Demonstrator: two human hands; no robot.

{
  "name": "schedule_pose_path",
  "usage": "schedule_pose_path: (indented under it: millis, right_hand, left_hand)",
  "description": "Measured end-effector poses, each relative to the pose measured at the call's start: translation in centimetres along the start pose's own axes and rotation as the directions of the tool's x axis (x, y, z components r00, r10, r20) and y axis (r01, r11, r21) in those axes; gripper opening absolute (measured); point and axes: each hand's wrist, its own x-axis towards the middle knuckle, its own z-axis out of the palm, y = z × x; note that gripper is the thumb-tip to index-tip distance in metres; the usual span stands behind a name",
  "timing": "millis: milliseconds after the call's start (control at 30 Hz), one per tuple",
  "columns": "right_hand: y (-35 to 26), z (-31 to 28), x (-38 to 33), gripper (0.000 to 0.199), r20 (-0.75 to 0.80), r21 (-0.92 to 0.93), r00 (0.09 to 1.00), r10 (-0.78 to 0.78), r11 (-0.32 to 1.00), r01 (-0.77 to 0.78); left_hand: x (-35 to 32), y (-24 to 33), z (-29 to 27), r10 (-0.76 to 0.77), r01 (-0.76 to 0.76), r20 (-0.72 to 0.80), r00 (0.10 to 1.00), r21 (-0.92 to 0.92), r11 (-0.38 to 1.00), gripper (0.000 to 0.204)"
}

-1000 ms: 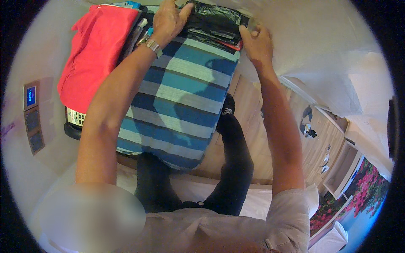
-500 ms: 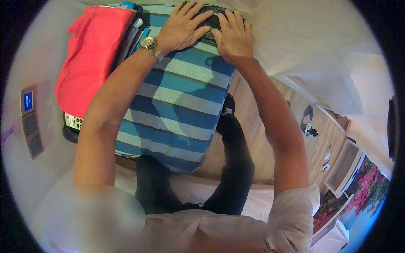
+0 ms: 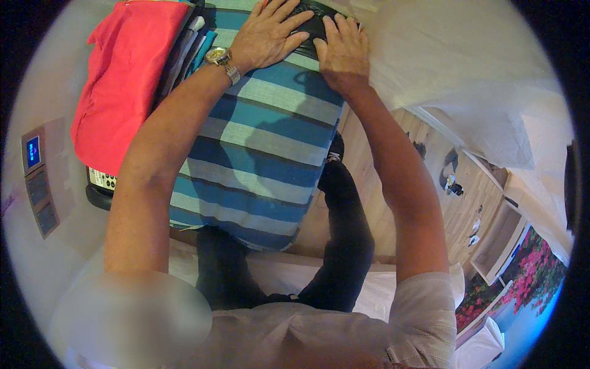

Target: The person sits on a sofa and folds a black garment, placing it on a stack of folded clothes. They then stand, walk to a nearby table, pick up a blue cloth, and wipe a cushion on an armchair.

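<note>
My left hand (image 3: 269, 38) lies palm down with its fingers spread on a shiny black, wrinkled sheet-like thing (image 3: 315, 26) at the far end of a striped cloth (image 3: 258, 154). Beside it my right hand (image 3: 344, 56) presses flat on the same black thing, fingers apart. Both hands cover much of it, and its kind cannot be made out. The cloth, in blue, teal and grey stripes, covers the surface before me. A watch (image 3: 217, 56) with a metal band sits on my left wrist.
A red cloth (image 3: 126, 86) lies at the left, next to several upright slim items (image 3: 200, 49). Under its near end shows a pale panel with black buttons (image 3: 101, 178). A lit wall panel (image 3: 32, 152) is far left. Small things (image 3: 453, 186) lie on the wooden floor at right.
The view has shifted slightly, so the red cloth sits a little higher and further left. Both hands stay on the black thing, which looks flatter and smoother between them.
</note>
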Motion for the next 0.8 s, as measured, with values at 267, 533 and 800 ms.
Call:
schedule_pose_path:
  millis: [267, 533, 800]
  right_hand:
    - [-0.03, 0.46, -0.19, 0.056, 0.009, -0.011, 1.0, 0.008, 1.0, -0.008]
    - [-0.2, 0.65, -0.16, 0.054, -0.006, 0.012, 1.0, 0.022, 1.0, -0.022]
    - [-0.05, 0.51, 0.2, 0.056, 0.028, 0.003, 0.999, 0.04, 0.999, -0.04]
  left_hand:
    - [-0.27, 0.07, -0.04, -0.002, 0.002, -0.007, 1.0, -0.013, 1.0, 0.054]
    - [-0.26, -0.12, 0.21, -0.013, 0.013, 0.011, 1.0, -0.007, 1.0, 0.054]
    - [0.16, -0.34, 0.87, 0.004, -0.003, -0.015, 1.0, 0.106, 0.994, 0.054]
